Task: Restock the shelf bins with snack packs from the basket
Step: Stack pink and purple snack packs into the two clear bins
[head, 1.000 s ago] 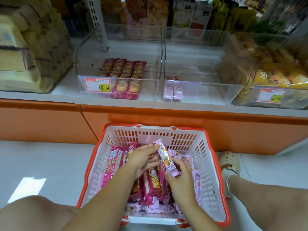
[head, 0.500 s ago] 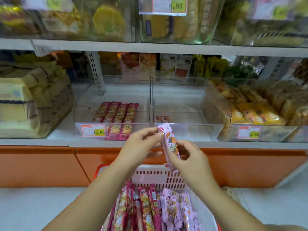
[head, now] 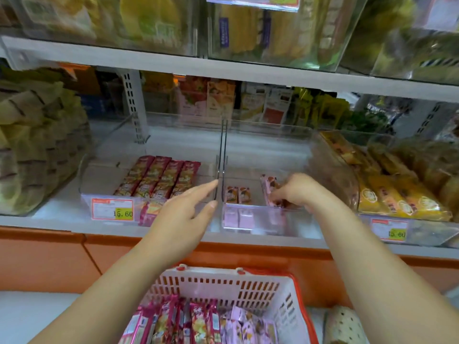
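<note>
My right hand (head: 295,192) reaches into the middle clear bin (head: 253,220) and grips a pale pink snack pack (head: 267,192) low inside it. Two matching pink packs (head: 237,194) lie at the bin's left front. My left hand (head: 185,214) hovers open and holds nothing, fingers pointing at the divider between the bins. The left clear bin (head: 99,194) holds rows of dark pink packs (head: 161,177). Below, the white basket with an orange rim (head: 223,284) holds several dark pink packs (head: 173,324) and pale pink packs (head: 248,328).
A bin of yellow packs (head: 397,194) stands to the right, tan wrapped goods (head: 37,145) to the left. An upper shelf (head: 223,70) with full bins overhangs. Price tags (head: 113,209) front the bins. An orange base panel (head: 49,256) runs under the shelf. A spotted shoe (head: 345,326) sits beside the basket.
My right hand has carried the pale pink pack from above the basket into the middle bin. My left hand has let go of it and spread open. The view has tilted upward.
</note>
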